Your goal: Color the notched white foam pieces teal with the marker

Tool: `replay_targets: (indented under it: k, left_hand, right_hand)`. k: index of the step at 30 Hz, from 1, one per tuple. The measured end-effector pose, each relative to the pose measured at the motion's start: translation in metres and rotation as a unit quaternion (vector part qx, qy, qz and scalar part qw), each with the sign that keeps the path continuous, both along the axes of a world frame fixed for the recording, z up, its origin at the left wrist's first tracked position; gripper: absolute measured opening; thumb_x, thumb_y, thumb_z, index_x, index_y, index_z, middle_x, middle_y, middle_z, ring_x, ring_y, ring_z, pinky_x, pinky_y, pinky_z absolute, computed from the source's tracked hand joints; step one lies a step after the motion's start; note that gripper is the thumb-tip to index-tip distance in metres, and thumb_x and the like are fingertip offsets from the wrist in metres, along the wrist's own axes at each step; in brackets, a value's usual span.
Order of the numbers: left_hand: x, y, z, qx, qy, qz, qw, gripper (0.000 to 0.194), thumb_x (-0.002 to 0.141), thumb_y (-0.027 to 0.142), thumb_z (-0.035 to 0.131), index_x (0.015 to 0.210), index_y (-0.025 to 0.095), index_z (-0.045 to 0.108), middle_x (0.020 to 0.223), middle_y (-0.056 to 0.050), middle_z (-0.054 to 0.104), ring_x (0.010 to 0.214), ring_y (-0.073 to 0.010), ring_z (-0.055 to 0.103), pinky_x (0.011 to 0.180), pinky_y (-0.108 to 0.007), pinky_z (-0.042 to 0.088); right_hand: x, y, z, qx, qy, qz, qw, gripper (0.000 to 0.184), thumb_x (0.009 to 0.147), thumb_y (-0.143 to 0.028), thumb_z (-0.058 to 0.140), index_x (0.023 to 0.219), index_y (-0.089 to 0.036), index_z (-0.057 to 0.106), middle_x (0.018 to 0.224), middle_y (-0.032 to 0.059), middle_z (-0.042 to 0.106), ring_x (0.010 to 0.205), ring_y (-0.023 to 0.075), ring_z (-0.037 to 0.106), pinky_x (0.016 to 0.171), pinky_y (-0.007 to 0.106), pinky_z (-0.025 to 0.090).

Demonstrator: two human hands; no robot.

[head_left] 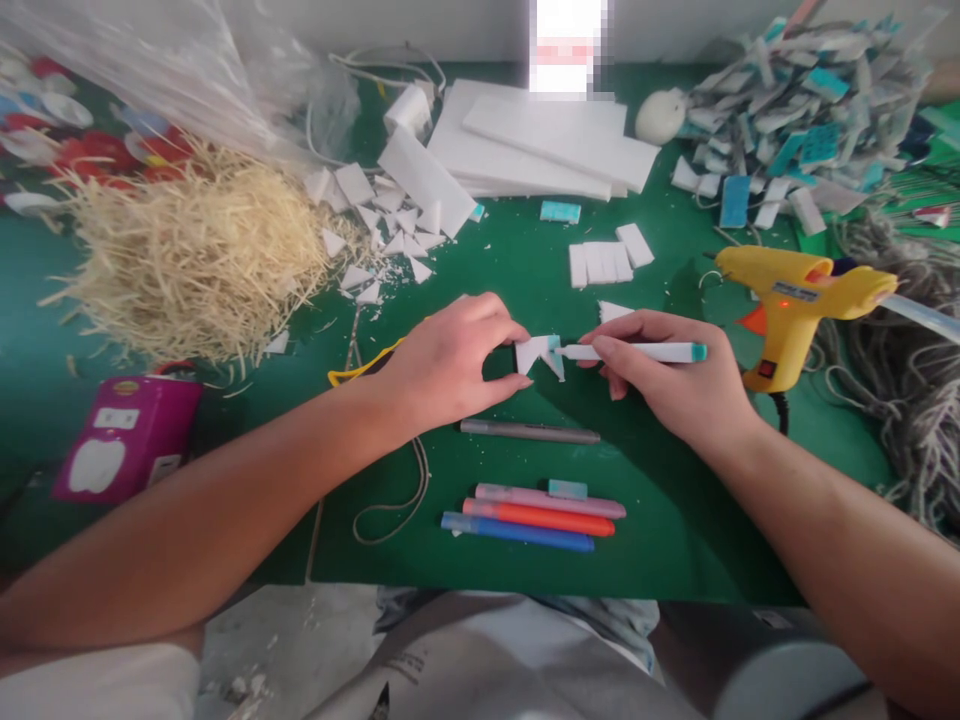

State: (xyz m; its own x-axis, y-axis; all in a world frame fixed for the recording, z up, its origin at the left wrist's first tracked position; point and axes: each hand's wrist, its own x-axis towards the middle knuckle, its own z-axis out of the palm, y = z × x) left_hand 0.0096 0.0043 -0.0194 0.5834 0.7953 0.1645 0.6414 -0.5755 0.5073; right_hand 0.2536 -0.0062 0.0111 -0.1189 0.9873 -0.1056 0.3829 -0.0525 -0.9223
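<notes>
1. Head view, ctr: L hand (pixel 469 350) part-curled, thumb & forefinger apart in a C, tips at opp. edges of small notched white pc (pixel 531 354), gripping its L end. Pc is low over/on green table (pixel 480 560); can't tell if it touches. Its R end is teal.
2. Same view: R hand (pixel 667 370) closed in writing grip on white marker (pixel 645 352), teal at rear end. Marker roughly horiz., nib at teal part of pc.
3. Just beyond R fingers: another white pc (pixel 615 311), partly hidden. Farther back: row of white blocks (pixel 600 264), side by side, last one tilted; teal block (pixel 560 212) behind.
4. Near side of hands: gray pen (pixel 529 431) lying approx. crosswise. Nearer still, pink pen (pixel 585 501), orange pen (pixel 540 517), blue pen (pixel 517 532) grouped tog.; small teal cap (pixel 568 489) at pink one.
5. R side: yellow glue gun (pixel 795 300) on its side, red light lit, nozzle twd ctr; gray yarn (pixel 930 400) beyond it to R. Far R: heap of white/teal scraps (pixel 795 130), white ball (pixel 660 116) beside.
6. L side: straw pile (pixel 202 255), purple box (pixel 127 440) nearer, white offcuts (pixel 390 215) to R of straw.
7. Back ctr: stacked white sheets (pixel 540 140), overlapping, askew.
</notes>
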Motion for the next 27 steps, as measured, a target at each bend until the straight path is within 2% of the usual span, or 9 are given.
replay_targets:
  k: [6,10,14,20,24,27]
  left_hand:
    - [0.0008,-0.0004,0.0003,-0.008,0.005,0.005,1.000,0.032,0.091,0.033,0.078,0.116,0.014,0.074,0.106,-0.007,0.067,0.081,-0.0166,0.063,0.074,-0.030,0.054]
    - [0.0014,-0.0008,-0.0004,-0.003,-0.002,0.003,1.000,0.031,0.091,0.032,0.079,0.115,0.013,0.075,0.104,-0.007,0.067,0.081,-0.0174,0.063,0.074,-0.031,0.054]
    - [0.0015,-0.0003,-0.0010,-0.006,0.002,0.005,1.000,0.031,0.091,0.032,0.078,0.115,0.013,0.075,0.103,-0.007,0.066,0.083,-0.0183,0.064,0.076,-0.032,0.054]
    - [0.0010,-0.0009,0.0003,-0.012,0.009,0.010,1.000,0.031,0.091,0.033,0.077,0.116,0.015,0.074,0.105,-0.006,0.067,0.084,-0.0174,0.064,0.078,-0.031,0.055]
    - [0.0011,-0.0010,0.0009,-0.013,0.014,0.013,1.000,0.031,0.092,0.034,0.077,0.116,0.015,0.074,0.105,-0.007,0.067,0.083,-0.0175,0.064,0.077,-0.031,0.054]
    - [0.0013,-0.0009,0.0007,-0.015,0.016,0.013,1.000,0.031,0.092,0.034,0.076,0.117,0.016,0.074,0.105,-0.007,0.067,0.086,-0.0184,0.065,0.078,-0.032,0.054]
  right_hand:
    - [0.0010,-0.0001,0.0009,-0.013,-0.012,0.019,1.000,0.015,0.076,-0.025,0.073,0.062,-0.021,0.072,0.050,-0.0006,0.063,0.044,0.0109,0.052,0.044,0.025,0.044]
    - [0.0000,-0.0002,-0.0034,-0.001,0.013,-0.001,1.000,0.008,0.078,-0.028,0.079,0.077,-0.020,0.080,0.061,-0.0004,0.068,0.045,0.0099,0.052,0.046,0.026,0.046]
    - [0.0001,-0.0004,-0.0077,0.012,0.015,-0.008,1.000,0.012,0.080,-0.031,0.081,0.085,-0.020,0.083,0.066,0.0001,0.069,0.046,0.0094,0.051,0.046,0.026,0.045]
    - [0.0027,-0.0011,-0.0063,-0.002,-0.012,0.031,0.999,0.012,0.081,-0.030,0.079,0.074,-0.021,0.079,0.056,-0.0018,0.063,0.046,0.0106,0.051,0.046,0.025,0.046]
    - [0.0012,-0.0010,-0.0062,0.005,-0.002,-0.005,1.000,0.012,0.082,-0.033,0.080,0.083,-0.022,0.082,0.063,-0.0009,0.068,0.047,0.0105,0.052,0.047,0.026,0.047]
    - [-0.0002,-0.0009,-0.0052,0.000,0.006,-0.006,1.000,0.012,0.079,-0.032,0.080,0.074,-0.021,0.079,0.058,-0.0012,0.066,0.045,0.0104,0.050,0.044,0.026,0.045]
